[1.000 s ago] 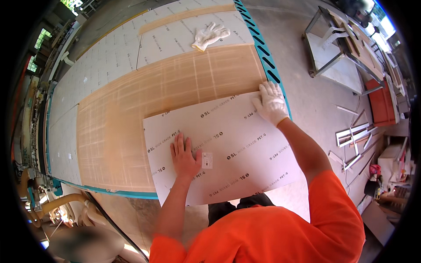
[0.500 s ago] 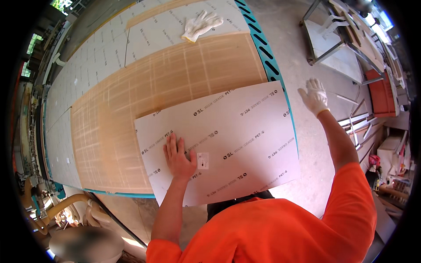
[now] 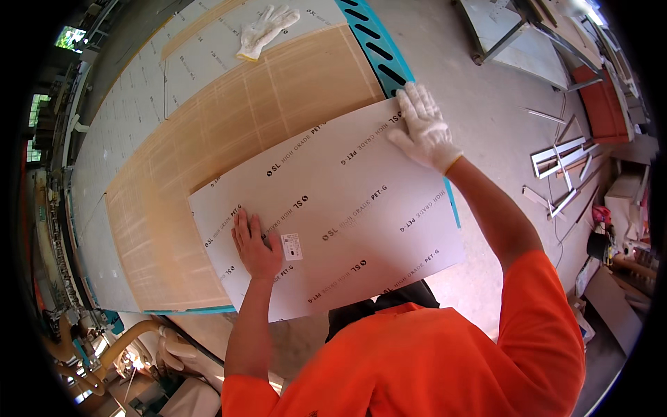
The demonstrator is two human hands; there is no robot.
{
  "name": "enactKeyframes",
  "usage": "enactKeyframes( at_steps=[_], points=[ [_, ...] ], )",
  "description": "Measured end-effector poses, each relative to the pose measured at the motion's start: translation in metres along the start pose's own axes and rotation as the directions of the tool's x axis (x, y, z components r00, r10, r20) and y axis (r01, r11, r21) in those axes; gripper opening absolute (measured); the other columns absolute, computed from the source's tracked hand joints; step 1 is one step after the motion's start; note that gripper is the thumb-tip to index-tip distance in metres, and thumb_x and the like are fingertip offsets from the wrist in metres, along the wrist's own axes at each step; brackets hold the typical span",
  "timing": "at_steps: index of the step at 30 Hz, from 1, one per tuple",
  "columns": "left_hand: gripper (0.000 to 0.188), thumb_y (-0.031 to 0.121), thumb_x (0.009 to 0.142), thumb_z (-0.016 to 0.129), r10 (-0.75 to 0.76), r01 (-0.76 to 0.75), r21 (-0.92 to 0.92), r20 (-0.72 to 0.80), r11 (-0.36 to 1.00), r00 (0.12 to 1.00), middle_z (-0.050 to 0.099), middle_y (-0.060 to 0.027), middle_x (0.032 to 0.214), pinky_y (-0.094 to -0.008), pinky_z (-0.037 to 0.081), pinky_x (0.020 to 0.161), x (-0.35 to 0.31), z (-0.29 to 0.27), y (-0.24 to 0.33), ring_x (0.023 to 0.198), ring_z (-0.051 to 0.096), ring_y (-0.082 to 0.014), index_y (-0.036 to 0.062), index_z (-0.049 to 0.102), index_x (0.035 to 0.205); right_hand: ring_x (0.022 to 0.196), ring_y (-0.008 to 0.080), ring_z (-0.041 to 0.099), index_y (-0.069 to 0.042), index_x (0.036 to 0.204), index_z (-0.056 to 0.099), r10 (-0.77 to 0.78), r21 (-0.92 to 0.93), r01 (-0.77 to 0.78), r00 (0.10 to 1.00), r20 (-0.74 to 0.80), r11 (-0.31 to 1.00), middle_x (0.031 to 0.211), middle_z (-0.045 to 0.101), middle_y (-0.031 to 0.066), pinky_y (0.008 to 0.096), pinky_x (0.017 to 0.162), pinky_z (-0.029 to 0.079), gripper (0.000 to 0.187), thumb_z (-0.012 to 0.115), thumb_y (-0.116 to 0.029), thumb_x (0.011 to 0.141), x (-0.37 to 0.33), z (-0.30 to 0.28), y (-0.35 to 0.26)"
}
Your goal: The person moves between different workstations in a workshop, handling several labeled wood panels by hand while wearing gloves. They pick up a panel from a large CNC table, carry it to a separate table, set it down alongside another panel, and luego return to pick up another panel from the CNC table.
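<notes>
A white film-covered panel with printed lettering lies in front of me, its near edge close to my body. My bare left hand rests flat on its left part, beside a small white sticker. At the panel's far right corner is my right hand in a white knitted glove, fingers stretched out and laid over the edge. Beneath the panel is a larger tan board with pale crossing streaks. A loose white glove lies farther off, on a pale printed sheet.
A teal slotted strip borders the table on the right. Beyond it are a wheeled cart, a red bin and white frame pieces on the floor. A tan hose curves at lower left.
My gloved right hand has swung in from the right, off the panel, onto its far right corner. The left hand stays on the panel. The view has shifted rightward.
</notes>
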State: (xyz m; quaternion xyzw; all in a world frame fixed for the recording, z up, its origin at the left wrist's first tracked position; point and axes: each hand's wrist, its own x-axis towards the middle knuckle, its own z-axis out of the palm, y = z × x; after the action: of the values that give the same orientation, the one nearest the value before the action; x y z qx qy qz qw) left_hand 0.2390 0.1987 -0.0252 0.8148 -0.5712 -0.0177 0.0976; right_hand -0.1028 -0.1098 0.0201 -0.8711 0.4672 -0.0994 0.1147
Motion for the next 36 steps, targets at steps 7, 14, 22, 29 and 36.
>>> enactKeyframes(
  at_steps=[7, 14, 22, 29, 36],
  points=[
    [0.055, 0.027, 0.092, 0.058, -0.024, 0.024, -0.028, -0.015, 0.999, 1.0, 0.033, -0.0239, 0.161, -0.0552, 0.019, 0.124, -0.011, -0.037, 0.007, 0.151, 0.027, -0.0426, -0.0038, 0.056, 0.137, 0.148, 0.049, 0.031, 0.003, 0.154, 0.036, -0.291, 0.295, 0.296, 0.955, -0.062, 0.909, 0.159, 0.034, 0.0286, 0.0559, 0.122, 0.027, 0.09, 0.045, -0.066, 0.098, -0.201, -0.013, -0.033],
    [0.054, 0.028, 0.09, 0.059, 0.057, -0.057, -0.024, -0.036, 0.998, 0.998, 0.037, -0.0246, 0.158, -0.0559, 0.024, 0.122, 0.0, -0.029, 0.001, 0.149, 0.03, -0.0437, -0.002, 0.06, 0.134, 0.152, 0.0439, 0.023, -0.001, 0.157, 0.033, -0.276, 0.093, 0.292, 0.949, -0.15, 0.952, 0.162, 0.029, 0.0275, 0.052, 0.124, 0.019, 0.085, 0.051, -0.059, 0.098, 0.037, 0.038, 0.027],
    [0.051, 0.025, 0.088, 0.06, 0.007, -0.011, -0.085, -0.05, 0.996, 0.999, 0.04, -0.0239, 0.156, -0.0563, 0.026, 0.121, -0.002, -0.02, 0.001, 0.147, 0.033, -0.0438, -0.0025, 0.062, 0.131, 0.153, 0.0362, 0.025, -0.005, 0.156, 0.037, -0.254, 0.01, 0.278, 0.89, -0.379, 0.961, 0.163, 0.032, 0.0212, 0.0415, 0.124, 0.023, 0.068, 0.054, -0.041, 0.1, 0.138, 0.039, -0.004],
    [0.049, 0.021, 0.09, 0.059, 0.011, -0.021, -0.104, -0.097, 0.994, 0.995, 0.042, -0.0239, 0.155, -0.055, 0.028, 0.121, 0.002, -0.023, 0.007, 0.146, 0.036, -0.0434, -0.0043, 0.061, 0.131, 0.15, 0.0346, 0.032, -0.007, 0.15, 0.046, -0.439, 0.088, 0.451, 0.889, -0.131, 0.888, 0.158, 0.042, 0.0175, 0.0427, 0.123, 0.026, 0.065, 0.059, -0.041, 0.096, 0.028, 0.063, -0.152],
    [0.051, 0.024, 0.09, 0.06, -0.011, 0.009, -0.164, -0.012, 0.986, 1.0, 0.04, -0.0207, 0.158, -0.0561, 0.027, 0.121, -0.064, -0.007, -0.059, 0.147, 0.036, -0.0415, -0.0042, 0.059, 0.133, 0.148, 0.0319, 0.036, -0.011, 0.147, 0.05, -0.426, -0.02, 0.426, 0.905, -0.006, 0.905, 0.157, 0.046, 0.0122, 0.0431, 0.124, 0.028, 0.063, 0.059, -0.045, 0.095, 0.055, 0.061, -0.176]
  ],
)
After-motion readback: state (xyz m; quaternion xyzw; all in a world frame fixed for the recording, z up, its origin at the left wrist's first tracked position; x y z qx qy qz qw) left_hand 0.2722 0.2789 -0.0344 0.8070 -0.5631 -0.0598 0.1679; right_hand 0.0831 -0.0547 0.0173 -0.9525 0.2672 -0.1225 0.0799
